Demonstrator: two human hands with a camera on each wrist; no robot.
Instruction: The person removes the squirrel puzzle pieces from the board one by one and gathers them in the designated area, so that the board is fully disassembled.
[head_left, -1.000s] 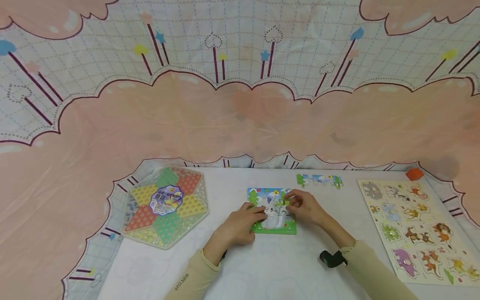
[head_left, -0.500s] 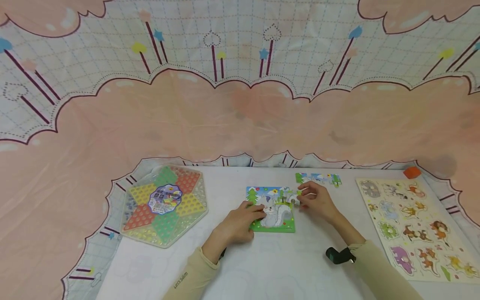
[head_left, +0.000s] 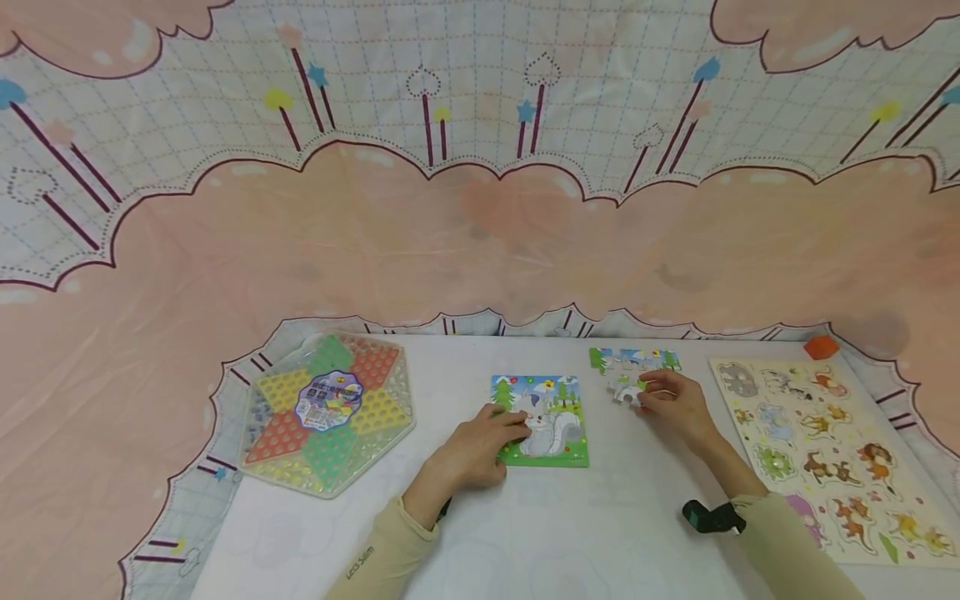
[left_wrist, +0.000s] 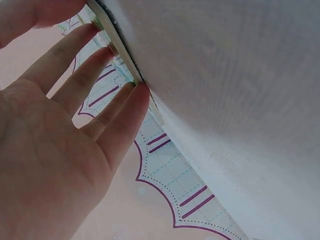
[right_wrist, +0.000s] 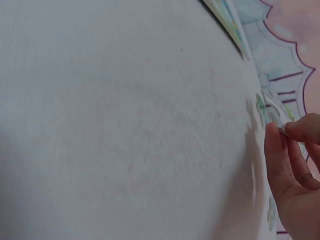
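Observation:
A jigsaw puzzle board (head_left: 551, 450) with a grey squirrel-like animal, trees and a green border lies on the table. My left hand (head_left: 474, 447) rests on its left side with extended fingers. In the left wrist view the fingertips (left_wrist: 142, 90) touch the board's edge, and the thumb sits at the top corner. To the board's right, my right hand (head_left: 678, 408) pinches a pale jigsaw piece (head_left: 625, 392) between thumb and fingers; the right wrist view shows it (right_wrist: 273, 111) partly hidden by the fingertips. Just beyond it lies a strip of jigsaw pieces (head_left: 615, 360).
At left is a hexagonal Chinese checkers set (head_left: 382, 408) in clear packaging. A wooden animal peg puzzle (head_left: 798, 417) lies at right, with a red-orange block (head_left: 821, 347) behind it. A patterned cloth (head_left: 480, 242) hangs behind the white table (head_left: 555, 533).
My right hand has pulled away rightward from the puzzle board, carrying the jigsaw piece toward the strip of pieces. The left hand has stayed on the board.

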